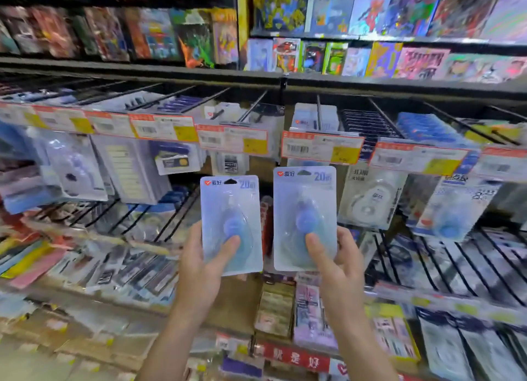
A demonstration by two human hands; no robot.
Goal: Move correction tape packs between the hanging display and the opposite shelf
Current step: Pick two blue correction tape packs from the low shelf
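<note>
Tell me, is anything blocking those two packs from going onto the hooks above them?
Partly. Price tags hang across the hook tips right above the right pack and left pack, and other packs already fill neighbouring hooks. Nothing sits between the hands and their packs.

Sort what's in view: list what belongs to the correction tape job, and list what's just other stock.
Belongs to the job:
- left hand holding left pack
- right hand holding right pack
- hanging pegs

Other stock:
- white tape pack on the display
- price tags
- colourful booklets on the top shelves
- red banner below
</note>
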